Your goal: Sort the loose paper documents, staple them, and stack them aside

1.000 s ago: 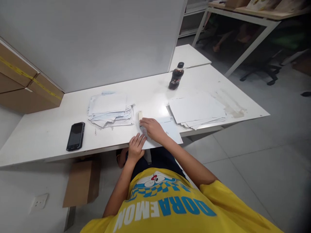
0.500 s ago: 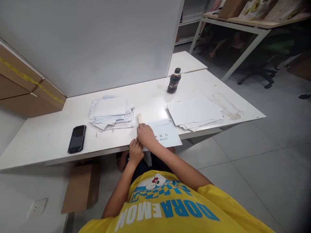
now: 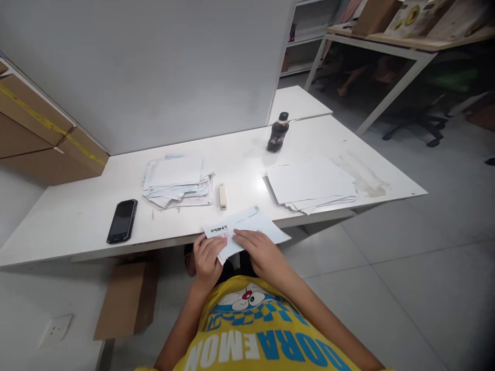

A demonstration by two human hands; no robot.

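Pale-blue printed paper (image 3: 247,220) overhangs the table's (image 3: 240,159) front edge.

Right hand (image 3: 263,252) covers part of the print on the sheet (image 3: 251,221); left hand (image 3: 207,257) hides part of its left edge. Sheet's finer print too small to read, likewise lettering on the bottle (image 3: 277,136). Cardboard boxes (image 3: 31,167) cut by left edge, shirt (image 3: 247,324) by bottom edge. Top of under-desk carton (image 3: 126,299) hidden by desk (image 3: 240,159). Background chair (image 3: 419,125) dark, blurred

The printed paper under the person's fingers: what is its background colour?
The printed paper is pale blue; it shows best in the head view.
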